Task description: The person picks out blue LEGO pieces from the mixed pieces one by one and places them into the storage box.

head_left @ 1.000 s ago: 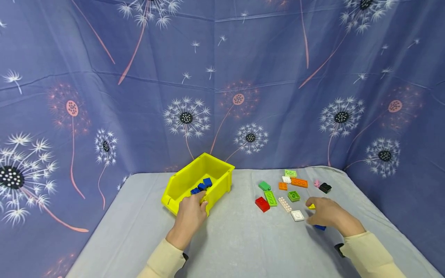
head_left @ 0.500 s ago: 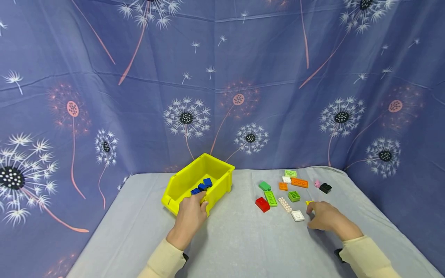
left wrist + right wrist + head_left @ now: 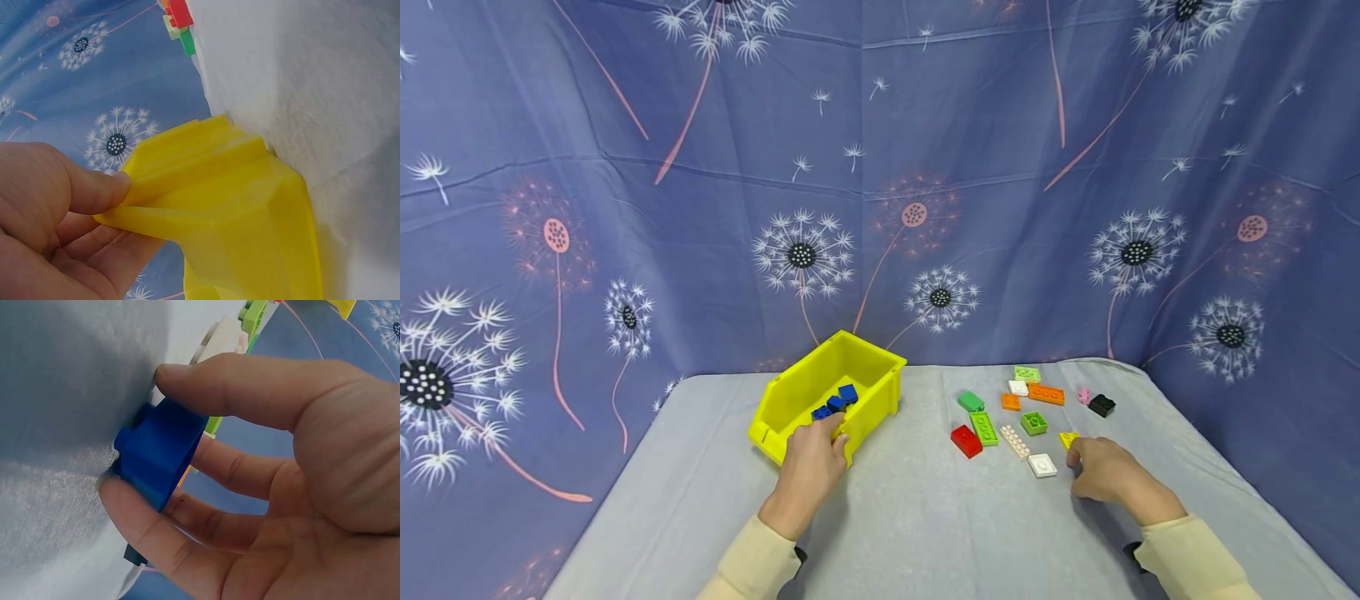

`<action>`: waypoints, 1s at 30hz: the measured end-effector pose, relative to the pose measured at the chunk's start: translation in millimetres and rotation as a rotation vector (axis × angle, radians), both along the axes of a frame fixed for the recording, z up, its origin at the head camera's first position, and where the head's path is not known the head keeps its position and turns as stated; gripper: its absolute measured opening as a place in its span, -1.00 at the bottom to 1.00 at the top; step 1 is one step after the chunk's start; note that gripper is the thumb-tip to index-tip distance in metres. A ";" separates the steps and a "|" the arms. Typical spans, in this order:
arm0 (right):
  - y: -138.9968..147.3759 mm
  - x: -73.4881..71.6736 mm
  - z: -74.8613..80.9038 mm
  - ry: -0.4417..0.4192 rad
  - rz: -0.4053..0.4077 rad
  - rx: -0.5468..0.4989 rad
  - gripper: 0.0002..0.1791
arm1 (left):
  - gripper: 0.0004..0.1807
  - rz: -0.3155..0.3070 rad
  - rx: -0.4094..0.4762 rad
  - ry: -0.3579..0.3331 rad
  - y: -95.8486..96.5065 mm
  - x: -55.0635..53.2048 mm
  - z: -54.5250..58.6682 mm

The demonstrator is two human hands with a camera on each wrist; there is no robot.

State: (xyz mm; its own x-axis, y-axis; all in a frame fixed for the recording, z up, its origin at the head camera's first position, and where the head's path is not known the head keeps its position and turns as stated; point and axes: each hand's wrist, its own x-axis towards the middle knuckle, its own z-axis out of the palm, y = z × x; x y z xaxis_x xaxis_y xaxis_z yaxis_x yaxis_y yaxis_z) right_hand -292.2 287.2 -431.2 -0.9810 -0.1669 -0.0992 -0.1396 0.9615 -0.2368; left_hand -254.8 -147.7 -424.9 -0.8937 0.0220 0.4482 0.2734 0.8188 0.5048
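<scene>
My left hand [image 3: 811, 462] pinches the rim of a yellow storage bin [image 3: 880, 400] between thumb and fingers, as the left wrist view [image 3: 237, 206] also shows. Several blue bricks [image 3: 836, 403] lie inside the bin. At the right, my right hand [image 3: 1112, 471] is low over the table. In the right wrist view its thumb and fingers grip a blue toy brick [image 3: 159, 453], studs turned toward the cloth. The head view hides that brick behind the hand. A small yellow brick [image 3: 1068, 439] lies just beyond the right fingertips.
Loose toy bricks lie to the left of and beyond my right hand: red [image 3: 966, 442], light green [image 3: 983, 428], dark green [image 3: 971, 401], orange [image 3: 1046, 394], white [image 3: 1042, 465] and black [image 3: 1102, 406]. A pink piece [image 3: 1083, 396] sits by the black one. Patterned cloth hangs behind the table.
My right hand's fingers have closed on the blue brick, which showed under the hand earlier. The yellow brick is now more exposed. My left hand and the bin have not moved.
</scene>
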 end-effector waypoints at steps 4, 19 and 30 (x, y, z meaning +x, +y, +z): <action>0.0 0.2 0.3 -0.007 -0.014 -0.008 -0.70 | -0.65 -0.002 -0.008 0.023 -0.7 -1.2 -1.4; 0.7 2.5 -0.1 0.011 -0.033 -0.010 -0.82 | -0.66 0.006 -0.006 0.022 -0.1 -1.1 -1.1; -0.4 3.4 8.5 -0.002 -0.053 -0.033 -0.86 | -0.63 0.008 0.012 -0.003 0.4 0.2 -0.5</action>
